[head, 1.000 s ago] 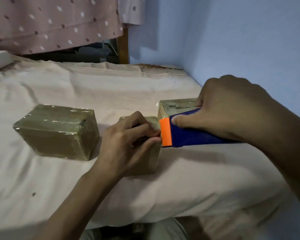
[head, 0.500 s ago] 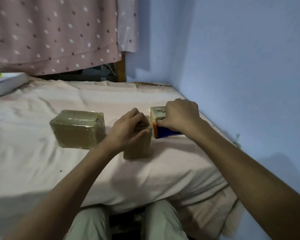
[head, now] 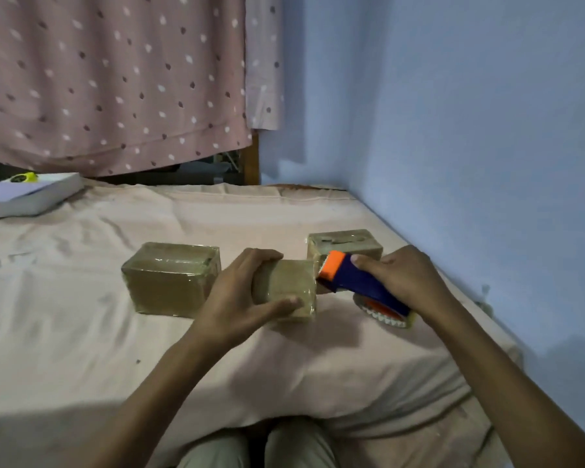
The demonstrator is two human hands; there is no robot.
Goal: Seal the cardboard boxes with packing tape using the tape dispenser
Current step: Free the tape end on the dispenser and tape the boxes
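The small brown cardboard box in the middle (head: pixel 284 288) sits on the pale pink bedsheet (head: pixel 81 332), its faces glossy with clear packing tape. The left hand (head: pixel 240 298) grips it, fingers curled over the far top edge and thumb laid along the near side. Just to its right, the blue tape dispenser with an orange cutter end (head: pixel 355 282) has its toothed edge right at the box's upper right corner; whether a strip joins them cannot be made out. The right hand (head: pixel 406 282) holds the dispenser, fingers wrapped round its body and thumb pressed on top, the tape roll showing beneath.

To the left, a larger tape-wrapped cardboard box (head: pixel 173 278) lies just beside the left hand and looks fully covered. Behind the dispenser, a third small cardboard box (head: pixel 341 244) also shines with tape on top.

Judging from this, all three boxes carry tape already; the middle one seems in its last pass, with cutting and smoothing left.

Farther out lie a white book (head: pixel 31 197) and a dotted pink curtain (head: pixel 115 79).
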